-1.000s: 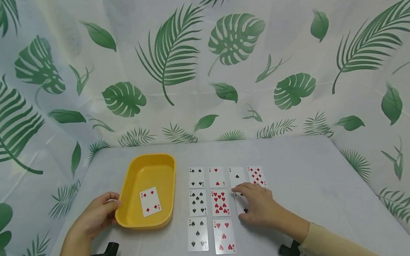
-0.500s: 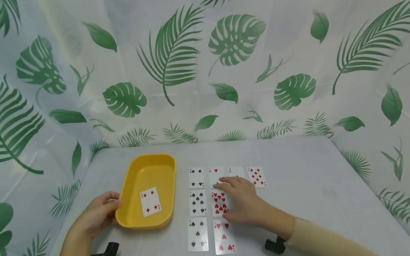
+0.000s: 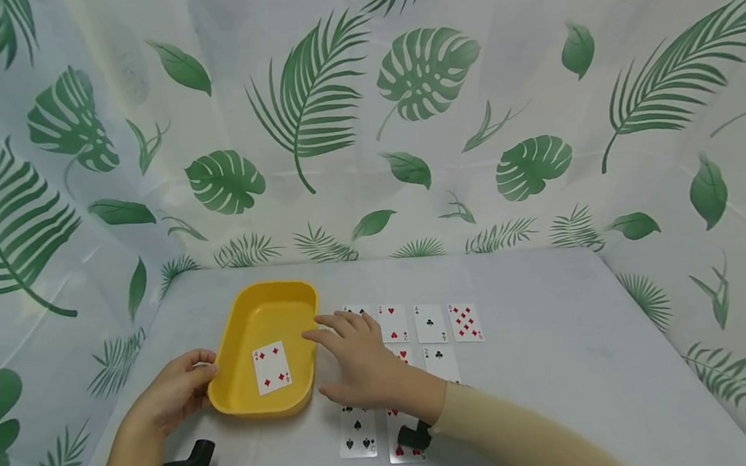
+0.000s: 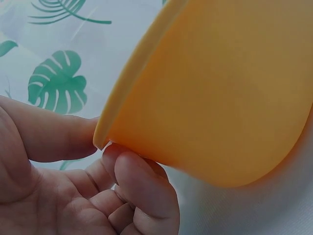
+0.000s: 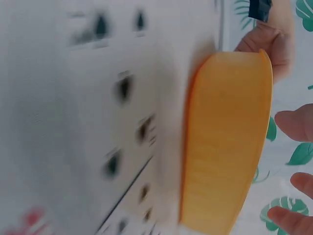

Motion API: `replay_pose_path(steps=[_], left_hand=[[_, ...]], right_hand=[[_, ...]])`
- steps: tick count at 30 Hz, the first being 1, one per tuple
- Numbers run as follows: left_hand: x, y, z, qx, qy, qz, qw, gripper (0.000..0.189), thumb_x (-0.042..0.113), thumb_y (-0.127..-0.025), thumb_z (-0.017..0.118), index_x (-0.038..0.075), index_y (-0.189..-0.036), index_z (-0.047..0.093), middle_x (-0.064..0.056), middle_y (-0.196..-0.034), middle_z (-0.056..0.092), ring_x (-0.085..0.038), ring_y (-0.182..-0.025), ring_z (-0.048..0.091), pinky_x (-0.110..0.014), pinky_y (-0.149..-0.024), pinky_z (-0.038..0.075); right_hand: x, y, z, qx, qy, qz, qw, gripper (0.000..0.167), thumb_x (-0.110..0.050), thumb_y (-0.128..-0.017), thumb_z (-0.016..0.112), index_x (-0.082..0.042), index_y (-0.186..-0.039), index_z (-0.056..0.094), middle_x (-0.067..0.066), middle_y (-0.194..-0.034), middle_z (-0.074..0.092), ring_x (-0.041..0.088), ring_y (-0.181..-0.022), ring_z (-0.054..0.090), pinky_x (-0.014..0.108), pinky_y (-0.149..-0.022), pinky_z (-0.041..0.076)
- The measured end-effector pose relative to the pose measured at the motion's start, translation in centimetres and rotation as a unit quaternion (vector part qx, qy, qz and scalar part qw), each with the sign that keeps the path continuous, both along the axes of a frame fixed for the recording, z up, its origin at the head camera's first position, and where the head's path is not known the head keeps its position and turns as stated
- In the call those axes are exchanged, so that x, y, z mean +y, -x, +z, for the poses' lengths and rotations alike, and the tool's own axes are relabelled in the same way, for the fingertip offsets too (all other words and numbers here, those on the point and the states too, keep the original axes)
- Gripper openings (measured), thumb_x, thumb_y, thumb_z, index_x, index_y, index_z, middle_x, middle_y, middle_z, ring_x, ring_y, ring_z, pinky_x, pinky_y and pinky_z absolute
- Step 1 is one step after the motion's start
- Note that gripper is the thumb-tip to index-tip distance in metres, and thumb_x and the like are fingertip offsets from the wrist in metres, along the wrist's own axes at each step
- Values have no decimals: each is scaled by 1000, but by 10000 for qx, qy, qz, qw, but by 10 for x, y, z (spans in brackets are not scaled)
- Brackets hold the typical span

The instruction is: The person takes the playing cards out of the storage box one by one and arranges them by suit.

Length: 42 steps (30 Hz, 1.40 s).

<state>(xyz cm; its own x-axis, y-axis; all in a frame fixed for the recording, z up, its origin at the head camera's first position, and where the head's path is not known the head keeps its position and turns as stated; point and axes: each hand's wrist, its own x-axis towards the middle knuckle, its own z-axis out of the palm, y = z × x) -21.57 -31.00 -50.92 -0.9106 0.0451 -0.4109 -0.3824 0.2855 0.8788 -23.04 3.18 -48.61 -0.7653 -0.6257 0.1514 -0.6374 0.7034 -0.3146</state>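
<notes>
A yellow plastic tray [image 3: 277, 309] stands on the left of the table, one playing card, a four of diamonds [image 3: 271, 368], lying face up inside. My left hand [image 3: 173, 397] pinches the tray's left rim; in the left wrist view thumb and curled fingers meet at its lip [image 4: 124, 88]. Above the card rows, beside the tray's right rim, hovers my right hand [image 3: 365, 359], fingers spread and holding nothing. It hides the middle-left cards. Its fingertips [image 5: 296, 122] appear beyond the tray wall [image 5: 225, 132] in the right wrist view.
Face-up cards lie in rows: two of hearts [image 3: 392, 324], ace of clubs [image 3: 431, 325], eight of diamonds [image 3: 466, 323], two of clubs [image 3: 441, 364], five of spades [image 3: 358, 438] and others partly covered. A white cloth with green leaves [image 3: 428, 73] surrounds the table.
My right hand has moved left from the two of clubs, across the cards, to the tray's right side. The two of clubs is uncovered again. The left hand and tray have stayed put.
</notes>
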Motion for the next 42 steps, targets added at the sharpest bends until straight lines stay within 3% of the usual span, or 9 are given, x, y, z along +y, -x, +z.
replay_pose_path(steps=[7, 13, 17, 23, 31, 36, 42], left_hand=[[-1, 2, 0, -11, -41, 33, 10000, 31, 17, -111, 52, -3, -133, 46, -8, -99, 67, -21, -80, 62, -33, -70, 58], [-1, 0, 2, -18, -45, 18, 10000, 30, 16, -110, 52, -4, -132, 46, -7, -98, 67, -21, -80, 62, -32, -70, 58], [-1, 0, 4, -15, -47, -36, 10000, 30, 16, -110, 52, -4, -132, 46, -6, -96, 67, -20, -79, 61, -32, -69, 57], [-2, 2, 1, 52, -32, -168, 9998, 32, 18, -111, 52, -4, -134, 45, -4, -94, 66, -18, -76, 60, -32, -68, 56], [-4, 2, -2, 53, -53, -160, 9998, 31, 18, -111, 52, -4, -133, 45, -3, -93, 65, -18, -75, 59, -32, -68, 56], [-3, 1, -2, -8, -60, -91, 9999, 32, 18, -111, 53, -3, -133, 45, -5, -94, 65, -19, -76, 60, -31, -68, 57], [-3, 2, -5, -7, 4, -42, 10000, 33, 19, -110, 53, -3, -134, 45, -6, -96, 65, -21, -78, 60, -32, -68, 57]], right_hand=[[-48, 9, 2, 203, -458, 228, 9985, 93, -51, -83, 89, -38, -162, 41, -1, -173, 36, 32, -160, 32, 71, -126, 24], [-78, 15, 6, 38, -1087, 286, 9937, 96, -54, -82, 89, -42, -163, 39, -2, -174, 34, 31, -161, 31, 69, -128, 22], [-91, 22, -2, -72, -1425, 291, 9893, 94, -54, -82, 89, -42, -162, 41, -3, -172, 38, 30, -161, 32, 67, -131, 18], [-107, 30, -17, 68, -1867, 223, 9821, 90, -58, -82, 88, -42, -160, 45, -6, -168, 44, 27, -160, 36, 62, -133, 16], [-117, 35, -18, 160, -2343, 215, 9718, 88, -59, -82, 87, -40, -158, 48, -8, -155, 56, 24, -151, 45, 60, -132, 23], [-119, 37, -21, 108, -2377, 223, 9710, 81, -56, -82, 88, -41, -154, 53, -8, -143, 62, 21, -134, 53, 59, -129, 29], [-119, 38, -23, 67, -2372, 224, 9712, 77, -56, -84, 86, -43, -152, 53, -7, -141, 61, 21, -131, 53, 58, -127, 32]])
